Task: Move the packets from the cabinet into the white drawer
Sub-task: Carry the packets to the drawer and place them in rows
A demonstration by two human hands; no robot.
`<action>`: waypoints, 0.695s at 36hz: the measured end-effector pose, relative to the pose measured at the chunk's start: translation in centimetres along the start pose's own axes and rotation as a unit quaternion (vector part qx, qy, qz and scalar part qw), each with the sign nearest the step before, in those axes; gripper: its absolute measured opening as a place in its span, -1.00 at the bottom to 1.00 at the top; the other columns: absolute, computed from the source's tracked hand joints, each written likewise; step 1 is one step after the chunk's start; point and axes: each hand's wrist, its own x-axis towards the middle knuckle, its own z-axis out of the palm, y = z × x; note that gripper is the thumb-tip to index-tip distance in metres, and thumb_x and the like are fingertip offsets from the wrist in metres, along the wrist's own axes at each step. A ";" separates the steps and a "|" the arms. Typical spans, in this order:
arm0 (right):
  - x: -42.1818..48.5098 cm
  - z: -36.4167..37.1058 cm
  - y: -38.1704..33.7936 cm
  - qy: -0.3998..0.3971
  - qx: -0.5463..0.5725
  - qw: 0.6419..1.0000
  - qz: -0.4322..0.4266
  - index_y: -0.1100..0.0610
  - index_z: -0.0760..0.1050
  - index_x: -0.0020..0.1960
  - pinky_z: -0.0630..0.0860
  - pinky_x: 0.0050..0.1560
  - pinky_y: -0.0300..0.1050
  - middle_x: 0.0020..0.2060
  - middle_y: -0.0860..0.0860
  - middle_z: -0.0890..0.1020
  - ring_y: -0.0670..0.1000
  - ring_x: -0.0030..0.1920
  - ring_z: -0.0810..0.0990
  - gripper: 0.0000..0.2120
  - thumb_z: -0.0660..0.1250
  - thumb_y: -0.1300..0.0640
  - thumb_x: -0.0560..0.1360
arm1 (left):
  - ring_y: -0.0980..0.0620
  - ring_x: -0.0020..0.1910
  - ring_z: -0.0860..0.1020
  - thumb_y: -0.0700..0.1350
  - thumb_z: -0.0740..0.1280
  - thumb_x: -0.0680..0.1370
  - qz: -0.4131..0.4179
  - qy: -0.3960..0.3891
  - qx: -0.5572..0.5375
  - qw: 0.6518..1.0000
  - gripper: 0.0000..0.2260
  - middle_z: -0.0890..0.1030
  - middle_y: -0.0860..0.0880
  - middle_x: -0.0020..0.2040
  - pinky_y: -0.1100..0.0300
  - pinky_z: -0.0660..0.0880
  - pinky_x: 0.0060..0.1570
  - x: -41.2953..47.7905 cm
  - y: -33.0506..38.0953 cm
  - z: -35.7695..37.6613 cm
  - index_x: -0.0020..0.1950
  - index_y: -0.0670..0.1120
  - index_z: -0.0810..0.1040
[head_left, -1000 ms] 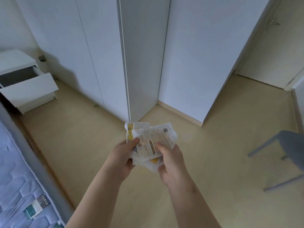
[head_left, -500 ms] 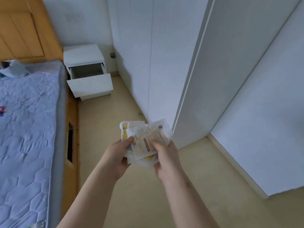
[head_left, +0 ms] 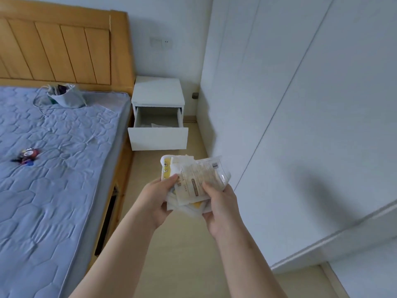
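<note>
packets (head_left: pixel 194 181) are held as one fanned stack in mid-air above the floor, per the head view. the left edge is gripped by the left hand (head_left: pixel 156 201), the right side is pinched by the right hand (head_left: pixel 219 207). white drawer (head_left: pixel 158 138) is seen pulled open straight ahead, beyond the fingertips, well apart. the stack's long axis is pointed roughly toward it. neither hand is judged nearer.

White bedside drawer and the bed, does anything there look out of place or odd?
The white bedside drawer stands pulled open with something pale lying inside. On the bare blue quilted mattress lie a small colourful object and a grey fabric pouch with a loose cord. Nothing looks spilled or damaged.
</note>
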 end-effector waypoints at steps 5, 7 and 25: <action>6.4 3.1 -1.1 -0.003 0.003 1.000 0.024 0.17 0.51 0.14 0.58 -0.03 0.03 -0.01 0.12 0.67 0.10 -0.03 0.66 -0.78 0.26 0.32 0.53 | -0.08 -0.15 0.63 -0.15 0.27 0.59 -0.003 0.017 0.006 1.000 -0.91 0.67 -0.13 -0.12 0.08 0.54 -0.22 5.4 3.7 -0.1 -0.01 -0.15 0.54; 9.2 4.4 -1.3 -0.009 -0.005 0.999 0.039 0.15 0.54 0.09 0.59 -0.09 -0.02 -0.07 0.08 0.68 0.05 -0.11 0.67 -0.81 0.28 0.32 0.52 | -0.08 -0.16 0.63 -0.15 0.28 0.58 -0.003 0.029 0.009 1.000 -0.89 0.68 -0.13 -0.14 0.10 0.53 -0.25 7.8 5.1 -0.4 -0.01 -0.16 0.55; 39.6 17.5 -11.2 -0.076 -0.123 0.989 -0.010 0.13 0.44 0.16 0.59 -0.04 -0.01 0.00 0.06 0.63 0.03 -0.01 0.62 -0.81 0.27 0.19 0.55 | -0.06 -0.24 0.69 -0.18 0.24 0.57 0.057 0.048 -0.120 0.990 -0.86 0.70 -0.15 -0.13 0.11 0.62 -0.36 31.5 20.3 5.6 0.06 -0.16 0.54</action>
